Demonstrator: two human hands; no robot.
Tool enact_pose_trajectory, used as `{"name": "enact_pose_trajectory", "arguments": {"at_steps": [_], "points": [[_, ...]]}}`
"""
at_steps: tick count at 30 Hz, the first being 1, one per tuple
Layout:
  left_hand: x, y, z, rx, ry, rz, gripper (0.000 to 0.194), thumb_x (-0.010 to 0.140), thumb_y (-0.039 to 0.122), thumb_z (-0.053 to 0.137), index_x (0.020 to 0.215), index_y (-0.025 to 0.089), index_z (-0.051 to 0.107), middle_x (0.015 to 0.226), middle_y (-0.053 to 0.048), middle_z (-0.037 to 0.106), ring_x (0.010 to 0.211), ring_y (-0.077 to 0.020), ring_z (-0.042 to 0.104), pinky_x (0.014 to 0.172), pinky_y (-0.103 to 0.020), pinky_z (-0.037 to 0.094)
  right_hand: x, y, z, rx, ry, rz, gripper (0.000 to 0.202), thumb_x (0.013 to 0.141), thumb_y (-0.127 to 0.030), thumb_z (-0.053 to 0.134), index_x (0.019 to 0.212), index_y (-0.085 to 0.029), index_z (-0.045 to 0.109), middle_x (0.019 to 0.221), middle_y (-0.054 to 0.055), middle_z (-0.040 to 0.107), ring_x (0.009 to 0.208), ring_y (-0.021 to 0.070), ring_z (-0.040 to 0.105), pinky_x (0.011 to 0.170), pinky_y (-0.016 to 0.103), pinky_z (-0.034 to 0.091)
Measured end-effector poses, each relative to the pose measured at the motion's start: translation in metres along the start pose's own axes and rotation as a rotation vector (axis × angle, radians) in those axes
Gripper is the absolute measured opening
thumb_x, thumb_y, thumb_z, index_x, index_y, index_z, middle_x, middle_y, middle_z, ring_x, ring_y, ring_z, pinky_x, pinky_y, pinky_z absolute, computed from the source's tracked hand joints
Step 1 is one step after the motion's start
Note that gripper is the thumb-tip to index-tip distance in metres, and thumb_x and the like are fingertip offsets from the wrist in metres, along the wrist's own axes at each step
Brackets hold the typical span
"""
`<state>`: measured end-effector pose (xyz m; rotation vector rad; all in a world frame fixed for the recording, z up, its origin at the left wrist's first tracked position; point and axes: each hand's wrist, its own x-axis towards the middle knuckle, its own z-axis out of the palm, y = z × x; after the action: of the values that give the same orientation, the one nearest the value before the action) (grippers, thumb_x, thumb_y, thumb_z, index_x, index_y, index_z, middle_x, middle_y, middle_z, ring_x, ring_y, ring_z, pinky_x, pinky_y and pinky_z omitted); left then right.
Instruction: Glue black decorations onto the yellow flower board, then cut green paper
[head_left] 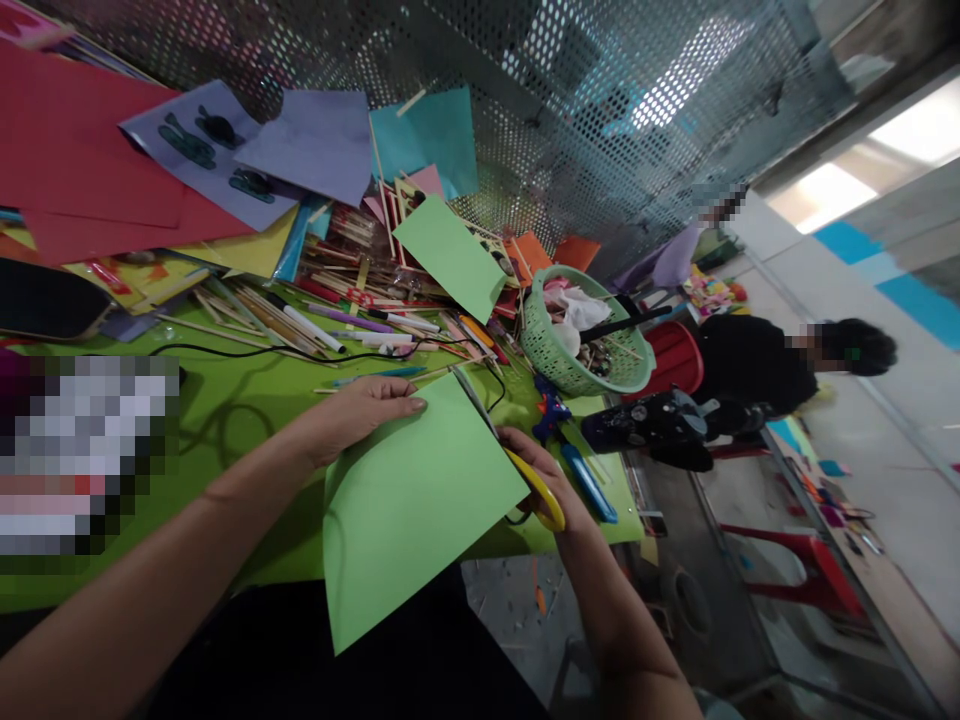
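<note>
My left hand (375,412) pinches the upper left edge of a light green sheet of paper (420,500), thumb on top. In my right hand (541,470) is a pair of scissors with yellow handles (551,498); my fingers are wrapped round the handles. The blades lie along the sheet's upper right edge and point away from me, partly hidden by the paper. The sheet hangs over the table's front edge, its lower corner above my lap. Beyond it, a smaller light green paper piece (454,258) rests on a heap of sticks and craft supplies.
A green basket (529,340) of odds and ends stands right of the pens (315,328) and sticks. Close to my right hand lie a blue glue gun (589,485) and a dark bottle (637,422). Coloured papers (90,150) fill the back left. A person in black (750,370) is farther right.
</note>
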<state>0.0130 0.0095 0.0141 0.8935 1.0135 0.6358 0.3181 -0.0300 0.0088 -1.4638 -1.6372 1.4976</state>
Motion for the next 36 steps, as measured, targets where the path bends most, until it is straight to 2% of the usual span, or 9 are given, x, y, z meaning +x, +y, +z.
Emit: {"name": "enact_pose_trajectory", "arguments": {"at_steps": [9,13,17,22,25,27,31,34,36], "points": [[-0.001,0.002,0.0,-0.039,-0.012,-0.007,0.044,0.07,0.055,0.083,0.093,0.018,0.073,0.085,-0.007,0.078,0.062,-0.0182,0.069,0.06,-0.029,0.059,0.001,0.009,0.003,0.179,-0.043,0.017,0.051,0.086,-0.048,0.065,0.133,-0.027,0.063,0.112,0.006,0.069,0.063,0.0133,0.057,0.046,0.023,0.04],[-0.002,0.001,0.0,-0.04,-0.007,-0.014,0.046,0.067,0.055,0.085,0.093,0.018,0.074,0.086,-0.008,0.078,0.064,-0.0205,0.07,0.061,-0.032,0.06,0.002,0.003,0.004,0.158,-0.043,-0.022,0.05,0.085,-0.051,0.068,0.128,-0.025,0.067,0.113,0.006,0.071,0.082,0.0194,0.066,0.066,0.028,0.053],[-0.001,0.0,-0.002,-0.024,-0.027,0.008,0.045,0.071,0.054,0.083,0.096,0.018,0.074,0.087,-0.008,0.078,0.064,-0.0198,0.07,0.06,-0.03,0.059,0.004,-0.003,0.005,0.178,-0.023,-0.054,0.049,0.083,-0.053,0.072,0.123,-0.025,0.07,0.113,0.005,0.071,0.099,0.0224,0.066,0.081,0.03,0.054],[-0.005,0.007,-0.006,-0.017,-0.015,0.018,0.043,0.072,0.051,0.084,0.098,0.019,0.072,0.083,-0.003,0.078,0.064,-0.0174,0.07,0.058,-0.026,0.057,0.004,-0.013,0.0,0.128,-0.022,-0.01,0.053,0.081,-0.051,0.075,0.127,-0.026,0.065,0.114,0.006,0.069,0.089,0.0187,0.062,0.064,0.024,0.05],[-0.006,0.01,-0.009,-0.025,0.005,0.009,0.045,0.071,0.053,0.085,0.098,0.02,0.07,0.077,0.001,0.076,0.059,-0.0151,0.067,0.055,-0.024,0.055,0.006,-0.021,-0.004,0.11,-0.067,-0.029,0.06,0.081,-0.047,0.076,0.135,-0.028,0.059,0.119,0.006,0.065,0.081,0.0138,0.058,0.059,0.021,0.046],[-0.005,0.011,-0.011,-0.02,0.022,0.003,0.047,0.071,0.057,0.084,0.099,0.021,0.069,0.075,0.003,0.076,0.056,-0.0144,0.066,0.053,-0.024,0.054,0.01,-0.028,-0.009,0.112,-0.06,-0.057,0.062,0.08,-0.047,0.076,0.135,-0.027,0.057,0.113,0.005,0.065,0.076,0.0126,0.055,0.058,0.021,0.045],[-0.005,0.013,-0.011,-0.005,0.081,-0.006,0.053,0.064,0.059,0.087,0.097,0.022,0.068,0.071,0.004,0.074,0.053,-0.0136,0.063,0.05,-0.023,0.052,0.026,-0.048,-0.03,-0.09,0.129,-0.219,0.056,0.081,-0.039,0.073,0.133,-0.024,0.059,0.11,0.006,0.067,0.089,0.0182,0.061,0.077,0.029,0.052],[-0.006,0.014,-0.011,0.038,0.102,-0.009,0.056,0.064,0.061,0.086,0.1,0.022,0.068,0.073,0.003,0.075,0.055,-0.0151,0.064,0.052,-0.024,0.053,0.045,-0.069,-0.061,-0.451,0.392,-0.329,0.059,0.081,-0.031,0.068,0.139,-0.024,0.056,0.109,0.004,0.07,0.095,0.0204,0.063,0.09,0.034,0.05],[-0.006,0.014,-0.012,0.095,0.125,0.023,0.054,0.068,0.061,0.083,0.101,0.022,0.067,0.073,0.003,0.075,0.058,-0.0154,0.064,0.053,-0.024,0.052,0.061,-0.08,-0.086,-0.697,0.546,-0.293,0.056,0.081,-0.03,0.067,0.137,-0.025,0.06,0.106,0.003,0.072,0.093,0.0216,0.065,0.092,0.036,0.049]]}}
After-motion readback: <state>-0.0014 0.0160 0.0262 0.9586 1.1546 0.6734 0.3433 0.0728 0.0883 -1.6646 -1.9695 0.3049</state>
